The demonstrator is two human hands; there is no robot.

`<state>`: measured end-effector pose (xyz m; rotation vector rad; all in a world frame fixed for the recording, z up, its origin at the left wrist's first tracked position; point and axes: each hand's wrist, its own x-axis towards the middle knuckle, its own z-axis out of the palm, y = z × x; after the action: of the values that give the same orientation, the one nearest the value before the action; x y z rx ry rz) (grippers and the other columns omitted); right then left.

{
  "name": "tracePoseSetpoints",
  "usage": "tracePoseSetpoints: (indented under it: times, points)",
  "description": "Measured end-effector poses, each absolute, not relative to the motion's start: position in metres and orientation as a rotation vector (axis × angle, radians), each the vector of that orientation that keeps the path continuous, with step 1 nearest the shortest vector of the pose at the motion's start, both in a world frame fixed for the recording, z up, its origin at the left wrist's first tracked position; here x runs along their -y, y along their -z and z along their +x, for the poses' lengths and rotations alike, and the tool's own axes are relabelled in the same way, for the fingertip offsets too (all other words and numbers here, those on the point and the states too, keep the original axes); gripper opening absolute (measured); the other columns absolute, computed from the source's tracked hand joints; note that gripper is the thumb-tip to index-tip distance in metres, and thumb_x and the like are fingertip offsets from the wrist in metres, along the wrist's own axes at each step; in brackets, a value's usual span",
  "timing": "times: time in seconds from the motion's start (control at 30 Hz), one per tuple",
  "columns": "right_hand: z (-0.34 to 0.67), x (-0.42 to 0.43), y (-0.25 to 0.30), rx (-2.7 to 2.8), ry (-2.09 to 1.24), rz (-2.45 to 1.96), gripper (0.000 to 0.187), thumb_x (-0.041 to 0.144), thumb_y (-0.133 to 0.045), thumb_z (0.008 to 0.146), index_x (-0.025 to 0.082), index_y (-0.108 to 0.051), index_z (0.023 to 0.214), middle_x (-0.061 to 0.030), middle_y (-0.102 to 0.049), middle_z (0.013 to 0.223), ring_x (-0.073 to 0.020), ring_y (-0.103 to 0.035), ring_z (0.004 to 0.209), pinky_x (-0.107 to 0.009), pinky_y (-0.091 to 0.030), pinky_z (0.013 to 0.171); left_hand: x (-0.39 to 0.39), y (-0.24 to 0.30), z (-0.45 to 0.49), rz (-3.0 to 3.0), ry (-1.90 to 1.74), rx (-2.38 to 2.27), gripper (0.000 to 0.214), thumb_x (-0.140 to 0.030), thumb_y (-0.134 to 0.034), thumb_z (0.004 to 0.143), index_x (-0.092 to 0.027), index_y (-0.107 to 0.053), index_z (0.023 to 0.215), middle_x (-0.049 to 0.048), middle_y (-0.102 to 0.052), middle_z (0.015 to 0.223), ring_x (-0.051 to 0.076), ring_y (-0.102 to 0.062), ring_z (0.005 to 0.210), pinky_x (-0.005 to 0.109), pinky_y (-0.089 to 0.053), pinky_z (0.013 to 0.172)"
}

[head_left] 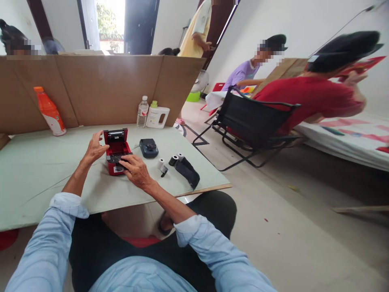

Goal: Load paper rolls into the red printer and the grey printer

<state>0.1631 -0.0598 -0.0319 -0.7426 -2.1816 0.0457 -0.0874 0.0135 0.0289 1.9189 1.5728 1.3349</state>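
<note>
A small red and black printer [116, 168] stands on the table with its lid raised, showing a dark inside. My left hand [95, 147] is at its left side, fingers apart, the thumb by the raised lid; whether it touches is unclear. Over the front right of the printer lies my right hand [135, 170], its fingers stretched across the dark front part. To the right sits a dark blue-black device [148, 148]. Beyond it are a small white roll [161, 163], a black roll [173, 160] and a black pouch-like piece [187, 173].
Against a cardboard screen [115, 89] stand an orange bottle [50, 111], a clear bottle [142, 112] and a white jug [157, 117]. The table's right edge [212, 187] is near the rolls. Other people sit at the right, one on a black folding chair [255, 117].
</note>
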Motion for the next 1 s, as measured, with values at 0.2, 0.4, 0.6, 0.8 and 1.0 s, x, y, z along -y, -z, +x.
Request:
tracePoseSetpoints:
  times: [0.2,0.4,0.6,0.8,1.0]
  points:
    - [0.158,0.063,0.044,2.125,-0.001,-0.730,0.042,0.012,-0.063,0.094,0.025,-0.075,0.132,-0.0140,-0.068,0.139,-0.0312,-0.060,0.131,-0.056,-0.048,0.118,-0.021,-0.023,-0.093,1.840,-1.322,-1.405,0.081,-0.021,-0.072,0.072,-0.019,-0.053,0.151,0.0188,-0.057,0.151,0.033,-0.066,0.127,0.046,-0.063,0.096]
    - [0.156,0.062,0.052,2.078,0.004,-0.745,0.043,0.011,-0.062,0.094,0.024,-0.075,0.132,-0.0152,-0.066,0.131,-0.0316,-0.060,0.125,-0.056,-0.048,0.116,0.040,-0.013,-0.099,2.092,-1.201,-1.332,0.073,-0.038,-0.076,0.081,-0.029,-0.056,0.150,0.0137,-0.054,0.154,0.034,-0.061,0.136,0.042,-0.064,0.091]
    - [0.157,0.062,0.050,2.126,-0.048,-0.783,0.052,0.010,-0.064,0.091,0.028,-0.071,0.139,-0.0137,-0.064,0.131,-0.0322,-0.058,0.124,-0.057,-0.048,0.116,0.073,-0.010,-0.098,2.316,-0.942,-1.334,0.084,-0.051,-0.083,0.079,-0.028,-0.053,0.153,0.0155,-0.041,0.167,0.038,-0.047,0.151,0.048,-0.061,0.103]
    - [0.160,0.060,0.045,2.045,-0.062,-0.855,0.067,0.027,-0.073,0.092,0.023,-0.054,0.157,-0.0184,-0.058,0.148,-0.0385,-0.053,0.138,-0.060,-0.043,0.120,0.073,0.003,-0.082,2.360,-1.031,-1.516,0.081,-0.046,-0.088,0.076,-0.026,-0.057,0.148,0.0152,-0.044,0.161,0.037,-0.051,0.147,0.052,-0.054,0.116]
    - [0.167,0.046,0.052,1.890,-0.444,-1.012,0.094,0.044,-0.079,0.090,0.017,-0.033,0.167,-0.0232,-0.054,0.157,-0.0385,-0.056,0.142,-0.055,-0.051,0.115,0.072,0.022,-0.074,2.207,-1.029,-1.584,0.084,-0.046,-0.082,0.082,-0.026,-0.048,0.156,0.0169,-0.048,0.161,0.037,-0.055,0.144,0.049,-0.061,0.104]
